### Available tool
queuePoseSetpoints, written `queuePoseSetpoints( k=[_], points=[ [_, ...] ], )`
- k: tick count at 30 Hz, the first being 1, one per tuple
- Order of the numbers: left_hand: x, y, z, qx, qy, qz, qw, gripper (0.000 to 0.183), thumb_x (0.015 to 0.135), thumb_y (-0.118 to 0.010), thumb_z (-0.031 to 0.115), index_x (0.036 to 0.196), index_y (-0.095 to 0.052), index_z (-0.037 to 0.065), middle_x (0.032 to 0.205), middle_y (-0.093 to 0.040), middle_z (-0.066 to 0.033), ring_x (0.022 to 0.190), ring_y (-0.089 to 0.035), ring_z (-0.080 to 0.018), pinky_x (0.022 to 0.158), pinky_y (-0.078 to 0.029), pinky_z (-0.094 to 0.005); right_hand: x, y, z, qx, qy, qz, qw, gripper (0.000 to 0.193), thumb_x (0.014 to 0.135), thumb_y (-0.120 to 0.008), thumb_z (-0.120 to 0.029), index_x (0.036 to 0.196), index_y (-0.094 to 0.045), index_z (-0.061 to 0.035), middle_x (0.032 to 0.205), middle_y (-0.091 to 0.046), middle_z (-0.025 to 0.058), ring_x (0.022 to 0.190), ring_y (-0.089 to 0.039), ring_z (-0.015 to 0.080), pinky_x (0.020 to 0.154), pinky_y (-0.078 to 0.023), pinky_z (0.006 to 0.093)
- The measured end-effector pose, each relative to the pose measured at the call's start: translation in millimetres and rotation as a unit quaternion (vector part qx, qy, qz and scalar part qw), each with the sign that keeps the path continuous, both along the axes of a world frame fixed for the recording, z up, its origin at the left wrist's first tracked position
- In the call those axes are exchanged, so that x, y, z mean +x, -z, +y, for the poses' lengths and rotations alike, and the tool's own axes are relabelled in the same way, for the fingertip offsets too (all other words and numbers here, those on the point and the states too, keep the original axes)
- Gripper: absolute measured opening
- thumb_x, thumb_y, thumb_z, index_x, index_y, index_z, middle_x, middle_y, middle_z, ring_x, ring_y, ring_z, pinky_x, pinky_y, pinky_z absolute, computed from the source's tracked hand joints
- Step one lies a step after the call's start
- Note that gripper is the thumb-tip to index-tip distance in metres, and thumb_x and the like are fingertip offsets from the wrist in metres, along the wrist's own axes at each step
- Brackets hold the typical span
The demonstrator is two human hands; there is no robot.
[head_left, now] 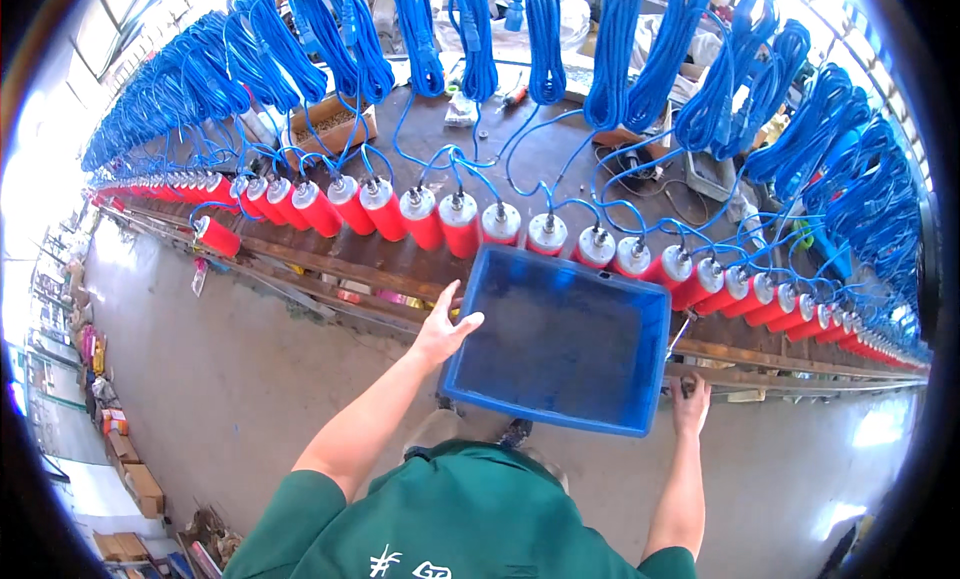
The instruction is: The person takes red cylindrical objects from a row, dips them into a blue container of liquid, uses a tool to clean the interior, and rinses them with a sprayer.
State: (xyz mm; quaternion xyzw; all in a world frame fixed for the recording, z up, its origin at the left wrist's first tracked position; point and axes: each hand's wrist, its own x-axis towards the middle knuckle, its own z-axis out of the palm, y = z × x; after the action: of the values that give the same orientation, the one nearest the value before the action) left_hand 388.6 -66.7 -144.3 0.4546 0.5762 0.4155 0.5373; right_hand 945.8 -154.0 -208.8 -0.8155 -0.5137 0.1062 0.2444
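Note:
A blue plastic bin (555,329) is tilted in front of me at the bench edge, with nothing visible inside it. My left hand (440,331) grips its left side, thumb over the rim and fingers along the outer wall. Beyond the lower right corner of the bin, my right hand (690,404) is closed, apart from the bin. A small dark thing (687,387) shows between its fingers, too small to name. Just behind the bin stand red cylinders (460,227) with silver tops, each wired to a blue cable.
Coiled blue cables (545,44) hang in a long row above the dark workbench (430,129). An open carton (330,129) of small parts sits on it. One red cylinder (217,237) leans out over the front edge at left. Cardboard boxes (143,489) line the floor far left.

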Motion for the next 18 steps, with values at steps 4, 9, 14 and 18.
queuePoseSetpoints(
  k=[4,9,14,18],
  points=[
    [-0.8,0.7,13.1,-0.005,0.035,-0.009,0.999,0.095,0.098,-0.081,0.043,0.168,-0.029,0.005,0.152,-0.054,-0.0236,0.136,-0.057,-0.0273,0.113,-0.048,-0.0395,-11.4,8.1,-25.5,-0.023,0.020,0.011,0.999,0.058,0.088,-0.086,-0.027,0.138,-0.066,-0.0062,0.119,-0.067,0.0174,0.110,-0.066,0.0356,0.098,-0.054,0.0470],
    [-65.6,-6.5,32.9,0.020,-0.087,0.074,0.993,0.054,0.108,-0.068,0.037,0.145,-0.059,0.000,0.128,-0.069,-0.0097,0.115,-0.064,-0.0180,0.101,-0.053,-0.0341,-47.7,7.8,-25.8,0.036,0.052,0.006,0.998,0.046,0.091,-0.081,-0.022,0.131,-0.070,-0.0031,0.106,-0.073,0.0192,0.096,-0.072,0.0334,0.090,-0.058,0.0441],
    [-195.0,-0.8,76.9,-0.037,-0.212,0.097,0.972,0.051,0.105,-0.070,0.030,0.148,-0.057,0.006,0.137,-0.066,-0.0099,0.110,-0.067,-0.0204,0.085,-0.057,-0.0374,-77.1,8.8,-65.8,0.055,0.169,0.131,0.975,0.040,0.092,-0.082,-0.022,0.125,-0.073,-0.0015,0.098,-0.077,0.0148,0.089,-0.074,0.0249,0.084,-0.059,0.0383],
    [-287.9,32.8,107.8,0.055,-0.249,0.241,0.937,0.066,0.097,-0.080,0.025,0.151,-0.052,-0.001,0.143,-0.065,-0.0170,0.120,-0.068,-0.0253,0.097,-0.057,-0.0398,-114.5,17.8,-94.0,0.011,0.245,0.183,0.952,0.027,0.096,-0.076,-0.020,0.110,-0.072,0.0015,0.091,-0.072,0.0076,0.083,-0.063,0.0152,0.078,-0.053,0.0331]
  ],
)
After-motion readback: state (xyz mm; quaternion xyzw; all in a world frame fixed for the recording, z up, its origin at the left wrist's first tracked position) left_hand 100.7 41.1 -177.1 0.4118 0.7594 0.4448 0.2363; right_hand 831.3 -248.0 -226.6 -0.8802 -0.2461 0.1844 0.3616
